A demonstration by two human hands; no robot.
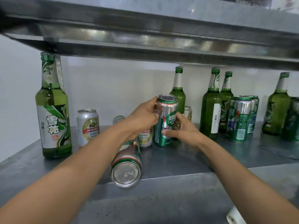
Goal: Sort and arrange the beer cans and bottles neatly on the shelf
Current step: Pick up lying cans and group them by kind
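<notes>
A tall green and silver beer can [165, 110] stands upright at the middle of the metal shelf [186, 160]. My left hand [144, 115] grips its upper left side. My right hand [182, 128] holds its lower right side, thumb across the front. A similar can [127, 165] lies on its side at the shelf's front edge, under my left forearm. A silver and gold can [88, 126] stands to the left, another [145, 137] is partly hidden behind my left wrist. A large green bottle [53, 110] stands at far left.
Three green bottles [210, 107] stand behind and right of the held can, with a cluster of green cans [239, 120] beside them. Another bottle [278, 107] stands far right. A steel shelf [145, 34] hangs low overhead. A white wall lies behind.
</notes>
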